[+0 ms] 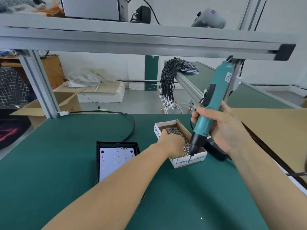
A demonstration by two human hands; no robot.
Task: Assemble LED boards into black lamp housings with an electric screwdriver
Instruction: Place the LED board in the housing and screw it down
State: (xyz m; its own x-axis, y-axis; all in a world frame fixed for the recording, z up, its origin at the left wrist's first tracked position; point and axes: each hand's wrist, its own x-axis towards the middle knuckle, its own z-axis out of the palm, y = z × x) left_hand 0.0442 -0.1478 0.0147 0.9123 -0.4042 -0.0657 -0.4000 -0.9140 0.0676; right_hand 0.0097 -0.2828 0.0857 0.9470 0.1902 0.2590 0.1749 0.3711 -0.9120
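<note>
Screws (174,131) fill a small open cardboard box (187,161) on a green tabletop (66,138). The left hand (171,143) reaches into the box, fingers buried among the screws; whether its grip has pinched one cannot be told. Just right of the box, the right hand (221,128) wraps a firm grip around a teal electric screwdriver (211,103), held upright with its bit above the box's near corner. Left of the box, a black lamp housing (116,144) sits with a white LED board (114,161) already laid inside. The step appears to be fetching a screw; next it likely needs seating on the board and driving in.
</note>
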